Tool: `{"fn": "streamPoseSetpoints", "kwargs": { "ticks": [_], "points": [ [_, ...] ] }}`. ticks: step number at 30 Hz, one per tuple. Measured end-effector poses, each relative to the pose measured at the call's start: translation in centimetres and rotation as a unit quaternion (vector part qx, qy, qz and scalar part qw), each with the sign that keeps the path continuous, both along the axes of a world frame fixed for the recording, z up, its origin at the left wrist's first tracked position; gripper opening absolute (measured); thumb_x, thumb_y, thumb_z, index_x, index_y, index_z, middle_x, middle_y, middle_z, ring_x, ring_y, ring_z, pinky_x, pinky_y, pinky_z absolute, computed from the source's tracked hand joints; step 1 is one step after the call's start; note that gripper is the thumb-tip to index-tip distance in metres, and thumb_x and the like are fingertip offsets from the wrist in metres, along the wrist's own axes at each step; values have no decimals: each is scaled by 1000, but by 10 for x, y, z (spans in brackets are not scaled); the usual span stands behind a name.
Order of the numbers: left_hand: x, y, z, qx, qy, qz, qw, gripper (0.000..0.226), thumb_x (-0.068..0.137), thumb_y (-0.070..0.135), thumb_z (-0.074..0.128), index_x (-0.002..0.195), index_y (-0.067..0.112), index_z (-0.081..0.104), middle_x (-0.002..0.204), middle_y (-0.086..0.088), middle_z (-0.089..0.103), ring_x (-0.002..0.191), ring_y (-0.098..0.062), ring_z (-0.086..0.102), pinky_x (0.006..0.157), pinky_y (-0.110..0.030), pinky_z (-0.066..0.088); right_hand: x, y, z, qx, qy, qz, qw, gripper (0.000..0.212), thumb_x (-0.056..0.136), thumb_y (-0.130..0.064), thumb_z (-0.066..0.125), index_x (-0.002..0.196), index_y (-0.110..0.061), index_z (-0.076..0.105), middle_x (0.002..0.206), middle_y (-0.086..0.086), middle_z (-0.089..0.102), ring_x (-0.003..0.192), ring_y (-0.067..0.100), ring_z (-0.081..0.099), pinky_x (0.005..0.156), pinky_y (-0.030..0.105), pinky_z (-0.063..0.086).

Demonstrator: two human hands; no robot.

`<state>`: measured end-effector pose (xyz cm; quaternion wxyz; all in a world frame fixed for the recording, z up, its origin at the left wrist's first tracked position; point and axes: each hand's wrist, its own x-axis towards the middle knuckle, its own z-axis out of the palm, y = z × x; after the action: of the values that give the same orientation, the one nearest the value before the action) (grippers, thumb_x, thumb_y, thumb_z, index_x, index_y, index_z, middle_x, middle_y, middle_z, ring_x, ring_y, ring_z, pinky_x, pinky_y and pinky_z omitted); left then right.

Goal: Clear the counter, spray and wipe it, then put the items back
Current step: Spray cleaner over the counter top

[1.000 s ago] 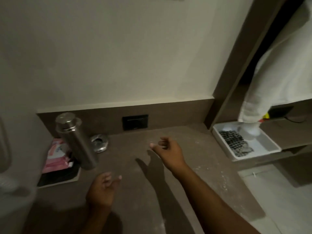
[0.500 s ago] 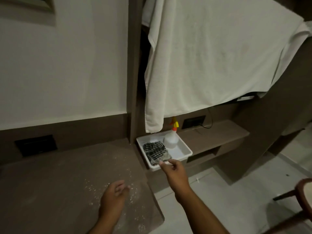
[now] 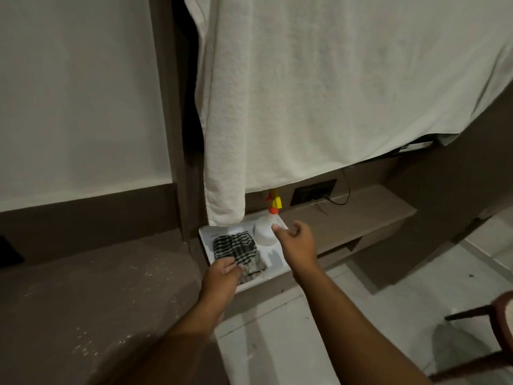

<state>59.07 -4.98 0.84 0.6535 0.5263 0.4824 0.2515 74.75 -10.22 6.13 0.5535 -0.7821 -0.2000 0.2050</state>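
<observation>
A black-and-white checked cloth (image 3: 236, 245) lies in a white tray (image 3: 206, 237) on the low shelf to the right of the brown counter (image 3: 97, 287). My left hand (image 3: 222, 276) reaches over the tray's near rim, its fingers closed on the cloth's near edge. A white spray bottle (image 3: 263, 232) with an orange and yellow nozzle stands at the back of the tray. My right hand (image 3: 295, 240) hovers just right of the bottle with its fingers apart and holds nothing; its thumb tip is at the bottle's side. White specks lie scattered over the counter.
A large white towel (image 3: 333, 93) hangs over the tray, its lower edge close above the bottle's nozzle. A brown shelf (image 3: 361, 218) with a dark wall socket (image 3: 313, 191) and a cable runs to the right. A chair (image 3: 485, 329) stands on the pale floor at the lower right.
The view swung right from the counter to the tray. My left hand moved from the counter onto the cloth. My right hand moved from the tray's front edge up to the spray bottle.
</observation>
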Motion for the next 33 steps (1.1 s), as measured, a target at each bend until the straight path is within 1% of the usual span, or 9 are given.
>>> {"fn": "streamPoseSetpoints", "kwargs": {
  "ticks": [4,8,13,15,18,22,24,28,33],
  "points": [
    [31,12,6,-10,22,48,999,37,92,11,61,128,5,56,118,-11,63,105,-23,61,88,-30,48,67,68,-31,-21,27,40,999,60,80,-36,76,128,-8,52,105,-2,53,95,18,52,82,34,43],
    [49,17,2,1,86,98,991,8,93,12,59,89,18,62,98,-11,65,88,-25,61,64,-27,45,104,118,-74,-37,23,113,993,28,81,-30,76,81,-7,60,74,11,60,71,25,59,70,34,44],
    [76,19,-6,-20,108,157,981,42,90,14,65,129,4,54,123,-11,62,103,-19,63,80,-20,48,119,127,-88,-84,-96,95,987,37,95,-34,58,104,1,64,101,27,68,97,43,63,71,33,38],
    [85,16,-11,-21,100,137,985,45,89,12,66,131,7,53,122,-7,60,94,-9,61,73,-15,50,116,114,-81,-39,-82,72,993,38,94,-35,59,105,0,65,100,26,69,95,42,64,72,33,41],
    [98,8,-13,34,135,71,988,54,83,14,73,133,13,52,132,-5,57,117,-18,58,97,-31,51,110,84,-66,31,-12,21,999,35,93,-37,61,112,-9,67,99,17,71,92,30,65,83,40,52],
    [96,-9,-1,284,342,-122,887,97,64,51,76,147,28,31,155,-5,31,145,-29,26,116,-47,31,79,37,-46,39,9,44,998,29,86,-46,66,85,-17,70,80,6,71,78,21,67,77,38,55],
    [77,-29,16,362,381,-149,838,101,62,53,79,146,28,29,152,-2,35,142,-24,31,116,-41,30,47,12,-35,37,10,92,995,38,81,-52,68,70,-16,65,66,1,67,68,18,66,67,34,53],
    [5,-81,52,397,296,-70,866,64,57,26,78,112,33,47,110,-7,66,100,-28,64,82,-39,56,-29,-23,-12,29,25,174,984,40,71,-57,75,73,-18,65,66,-4,68,68,15,67,64,30,53],
    [-115,-140,58,333,270,-47,902,60,56,42,72,113,44,52,118,14,62,103,-9,61,86,-29,53,-153,-47,9,30,48,233,971,54,73,-50,78,110,-16,60,103,7,70,99,27,66,88,38,52]
  ]
}}
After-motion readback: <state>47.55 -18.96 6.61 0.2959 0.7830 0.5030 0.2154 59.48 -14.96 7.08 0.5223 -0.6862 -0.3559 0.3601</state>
